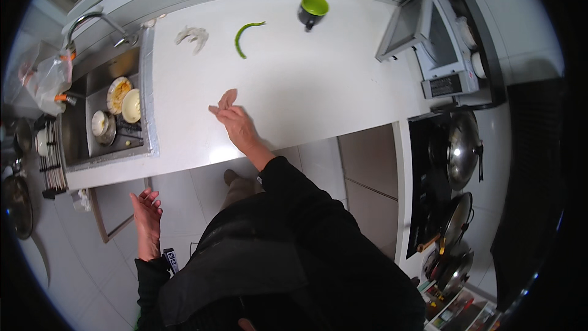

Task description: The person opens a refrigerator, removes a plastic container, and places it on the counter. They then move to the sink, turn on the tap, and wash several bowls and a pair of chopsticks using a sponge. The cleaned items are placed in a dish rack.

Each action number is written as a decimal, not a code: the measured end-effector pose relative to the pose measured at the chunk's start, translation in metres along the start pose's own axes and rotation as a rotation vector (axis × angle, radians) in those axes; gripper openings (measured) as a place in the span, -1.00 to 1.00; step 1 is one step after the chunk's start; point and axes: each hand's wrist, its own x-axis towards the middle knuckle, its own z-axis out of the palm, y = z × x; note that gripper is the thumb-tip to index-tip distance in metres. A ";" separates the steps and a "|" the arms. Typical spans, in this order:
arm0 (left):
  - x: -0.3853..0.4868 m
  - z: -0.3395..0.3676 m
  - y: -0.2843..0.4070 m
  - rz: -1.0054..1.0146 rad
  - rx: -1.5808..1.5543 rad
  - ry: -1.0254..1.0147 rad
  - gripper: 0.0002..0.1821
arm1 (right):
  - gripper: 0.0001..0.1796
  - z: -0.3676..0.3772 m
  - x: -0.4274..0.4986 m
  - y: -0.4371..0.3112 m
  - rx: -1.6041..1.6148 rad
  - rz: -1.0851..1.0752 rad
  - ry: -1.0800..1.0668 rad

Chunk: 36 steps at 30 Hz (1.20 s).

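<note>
My right hand [240,129] is over the front part of the white countertop [330,87]. Its fingertips pinch a small, limp, brownish-pink piece [228,97], which looks like cloth. My left hand [148,211] hangs in front of the counter, below the sink, palm up with loosely bent fingers apart and nothing in it. Farther back on the counter lies a curved green chili pepper [238,39]. To its left is a crumpled whitish translucent scrap [195,37], its material unclear. A dark mug with a green inside [312,9] stands near the back edge.
The left-hand sink [98,101] holds soiled bowls and plates under a curved faucet [94,16]. Plastic bags [50,78] hang beside it. At right, a microwave [441,50] has its door swung out over the counter. Pans with lids [461,149] sit on the black cooktop [420,193].
</note>
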 end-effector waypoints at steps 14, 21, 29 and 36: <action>-0.005 0.038 -0.015 -0.073 0.189 -0.014 -0.36 | -0.79 -0.258 0.042 0.186 0.291 0.340 0.306; -0.016 0.065 -0.023 -0.085 0.219 0.015 -0.35 | -0.73 -0.369 -0.005 0.279 -0.031 0.595 0.701; -0.019 0.111 -0.040 -0.125 0.268 -0.094 -0.29 | -0.59 -0.276 0.008 0.231 -0.300 0.195 0.262; -0.035 0.124 -0.028 -0.021 0.281 -0.130 -0.28 | -0.53 -0.188 -0.048 0.100 -0.199 0.105 0.074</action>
